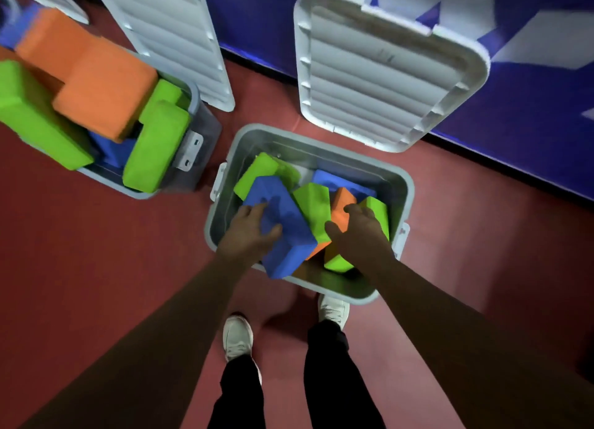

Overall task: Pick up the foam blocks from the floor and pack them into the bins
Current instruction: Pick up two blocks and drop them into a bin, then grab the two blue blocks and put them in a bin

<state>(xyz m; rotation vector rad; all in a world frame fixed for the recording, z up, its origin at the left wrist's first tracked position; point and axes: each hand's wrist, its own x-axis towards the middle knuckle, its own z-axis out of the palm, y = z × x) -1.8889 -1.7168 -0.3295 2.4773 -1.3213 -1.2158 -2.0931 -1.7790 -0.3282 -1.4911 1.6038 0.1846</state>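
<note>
Seen from overhead, above the near bin [305, 152] on the red floor [96, 268]. Left grip [249, 232] grasping the blue block [289, 210], thumb on top, at the bin's near-left rim. Right grip [363, 235] curled around the upright orange block [340, 203], among green blocks [313, 206] inside. At left, a second bin [205, 139] heaped with blocks. Behind, a white lid [379, 74] leaning against the blue wall [530, 123].

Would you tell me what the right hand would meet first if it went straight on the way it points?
Probably the orange block, just ahead of the fingers of the right hand inside the bin; it may touch it already, as depth is unclear.
</note>
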